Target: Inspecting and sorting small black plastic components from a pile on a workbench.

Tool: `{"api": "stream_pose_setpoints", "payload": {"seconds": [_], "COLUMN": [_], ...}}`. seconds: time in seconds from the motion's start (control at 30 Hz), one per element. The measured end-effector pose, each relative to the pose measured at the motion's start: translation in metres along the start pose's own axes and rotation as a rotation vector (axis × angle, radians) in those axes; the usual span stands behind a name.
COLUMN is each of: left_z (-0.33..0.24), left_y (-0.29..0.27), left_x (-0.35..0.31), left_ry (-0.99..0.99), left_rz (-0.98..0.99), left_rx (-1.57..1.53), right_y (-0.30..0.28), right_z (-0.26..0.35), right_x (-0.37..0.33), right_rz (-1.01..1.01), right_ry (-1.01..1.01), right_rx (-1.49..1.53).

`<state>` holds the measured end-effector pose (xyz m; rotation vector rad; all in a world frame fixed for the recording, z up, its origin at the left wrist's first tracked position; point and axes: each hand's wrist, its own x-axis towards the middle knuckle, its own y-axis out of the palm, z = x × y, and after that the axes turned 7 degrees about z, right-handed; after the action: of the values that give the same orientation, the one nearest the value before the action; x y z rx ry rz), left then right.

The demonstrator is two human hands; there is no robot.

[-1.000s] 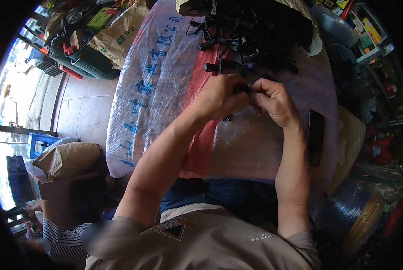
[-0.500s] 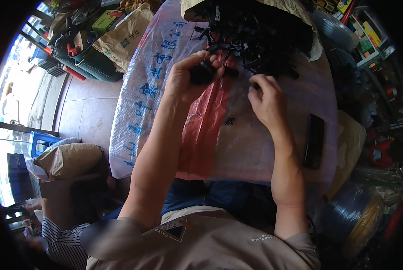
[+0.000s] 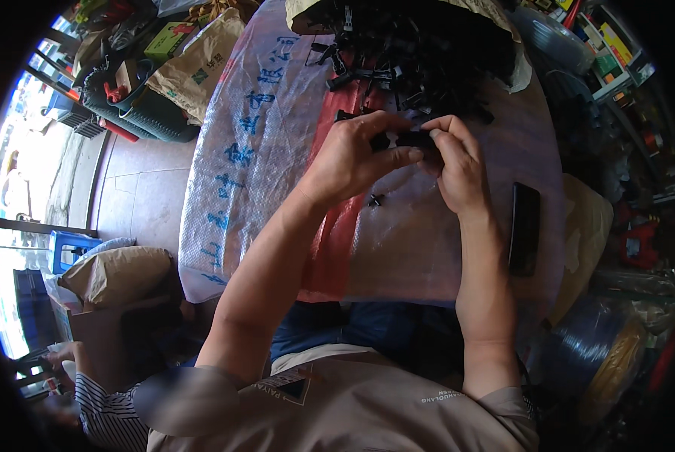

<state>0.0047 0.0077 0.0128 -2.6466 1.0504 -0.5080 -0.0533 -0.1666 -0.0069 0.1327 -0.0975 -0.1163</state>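
My left hand is closed, thumb and fingers pinching a small black part whose exact kind I cannot make out. My right hand meets it from the right, its thumb and fingertips closed on the other end of that part. Just beyond both hands lies a heap of black plastic clip-like pieces, spilling from an opened paper sack. A tiny black piece rests by itself on the woven plastic sheet, nearer to me than my hands.
A black phone lies at the sheet's right. Paper sacks and a dark tub stand at the far left. Spools of wire sit at lower right, beneath crowded shelves. A person in a striped sleeve is at lower left.
My left hand has moved right and slightly nearer, bringing its black part to my right hand. The two hands were apart before; now they meet at the part.
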Motion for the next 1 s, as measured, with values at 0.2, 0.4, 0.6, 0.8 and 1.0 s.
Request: {"api": "stream_pose_setpoints", "payload": {"seconds": [0.2, 0.4, 0.6, 0.8, 1.0], "left_z": [0.003, 0.001, 0.002, -0.004, 0.001], "left_y": [0.008, 0.013, 0.015, 0.011, 0.019], "left_x": [0.000, 0.001, 0.000, 0.000, 0.000], "left_ry": [0.120, 0.065, 0.077, -0.108, -0.007], "left_rz": [-0.117, -0.208, -0.268, -0.130, -0.224], "left_rx": [0.013, 0.022, 0.162, -0.297, 0.073], "right_y": [0.009, 0.002, 0.000, 0.001, -0.001], "right_z": [0.002, -0.010, -0.010, -0.006, -0.009], "right_x": [0.000, 0.003, 0.002, 0.000, 0.002], "right_rz": [0.002, 0.140, 0.168, 0.153, 0.166], "right_ry": [-0.125, -0.185, -0.152, -0.134, -0.142], "right_rx": [0.021, -0.002, 0.058, 0.091, 0.038]}}
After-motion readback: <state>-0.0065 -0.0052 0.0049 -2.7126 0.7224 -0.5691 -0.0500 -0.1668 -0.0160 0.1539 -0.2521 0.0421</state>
